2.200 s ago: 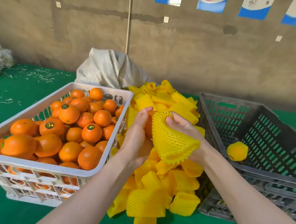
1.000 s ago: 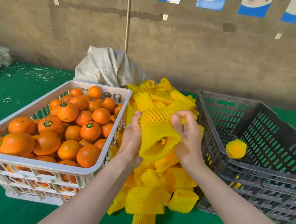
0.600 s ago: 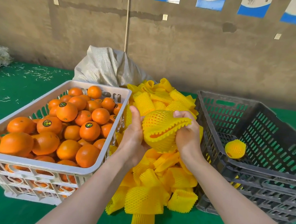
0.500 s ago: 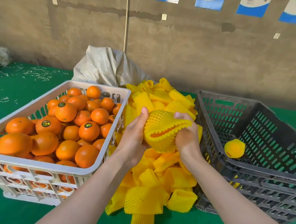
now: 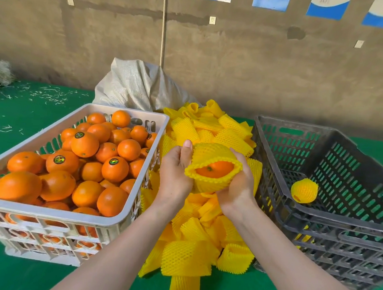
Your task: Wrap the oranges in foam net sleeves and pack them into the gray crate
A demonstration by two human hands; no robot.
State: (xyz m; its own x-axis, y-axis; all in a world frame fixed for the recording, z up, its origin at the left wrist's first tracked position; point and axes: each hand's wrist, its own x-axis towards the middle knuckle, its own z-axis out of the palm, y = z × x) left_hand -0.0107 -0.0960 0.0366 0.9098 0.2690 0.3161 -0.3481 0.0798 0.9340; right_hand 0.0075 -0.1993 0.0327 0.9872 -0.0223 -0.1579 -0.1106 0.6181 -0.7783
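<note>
The two hands meet in the middle of the view, above a pile of loose sleeves (image 5: 189,255) that lies between two crates. Between them sits one orange (image 5: 215,169), pushed most of the way into a yellow foam sleeve (image 5: 210,154). The sleeve's open mouth faces the camera, and the orange's skin and stem end show through it.

The left hand (image 5: 176,173) grips the sleeve on its left side, thumb pointing up along the net. The right hand (image 5: 237,186) cups the sleeve from the right and underneath, with its fingers curled round the foam. Both hands touch the sleeve; neither one touches the bare fruit, as far as can be seen.

Just to the left stands a white crate (image 5: 67,216), heaped with unwrapped oranges (image 5: 85,144), some of which carry round stickers. To the right stands the gray crate (image 5: 339,221), and one wrapped orange (image 5: 304,190) rests inside it near its front wall, well apart from the hands. The held orange is still outside the gray crate, nearer its left wall than the white crate.

Behind the pile leans a pale woven sack (image 5: 140,87). Everything stands on a green cloth (image 5: 18,114) with pale shreds scattered on it.
</note>
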